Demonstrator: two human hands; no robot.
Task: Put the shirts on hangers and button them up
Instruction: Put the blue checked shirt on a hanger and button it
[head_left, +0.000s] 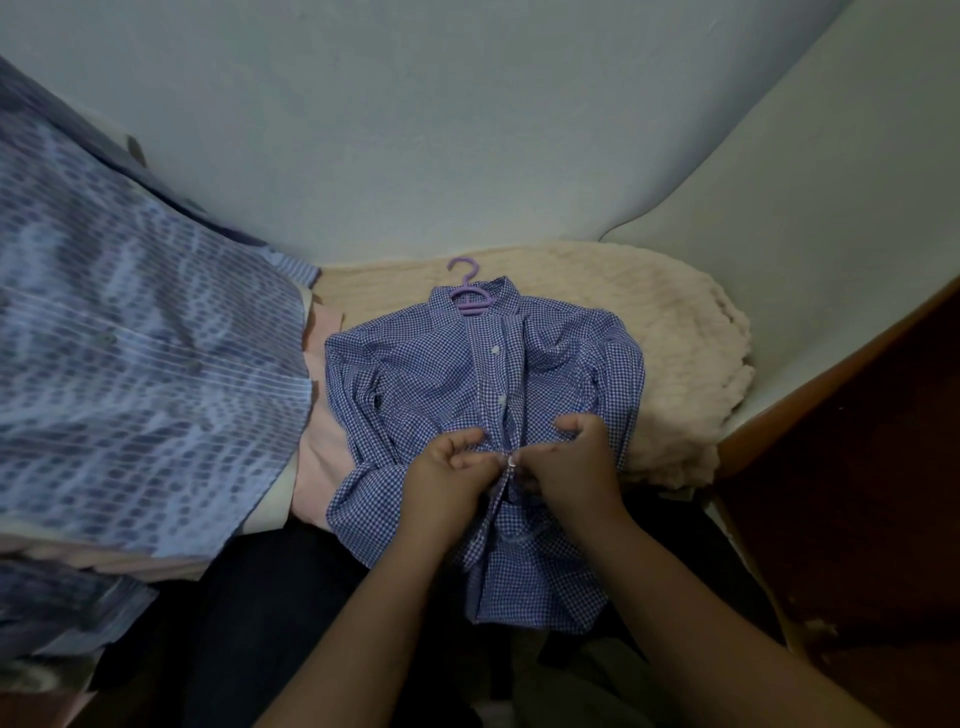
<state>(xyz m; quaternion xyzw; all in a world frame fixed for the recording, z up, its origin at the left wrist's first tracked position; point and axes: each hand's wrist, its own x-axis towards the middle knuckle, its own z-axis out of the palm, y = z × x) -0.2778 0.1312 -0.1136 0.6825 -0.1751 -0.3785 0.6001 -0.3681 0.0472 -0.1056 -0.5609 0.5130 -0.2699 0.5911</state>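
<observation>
Head view: pale walls (467, 130) close the corner at the far side, and a brown wooden edge (831, 374) bounds the right. One striped shirt (130, 389), blurred and cut off at the left edge, is seen beside a cream blanket (675, 353). One blue checked shirt (415, 374) is laid on the blanket over one purple hanger (467, 291), mostly hidden. Two fastened buttons are counted. The placket is pinched by the left hand (452, 467) and right hand (576, 462) around a third button (512, 460).
</observation>
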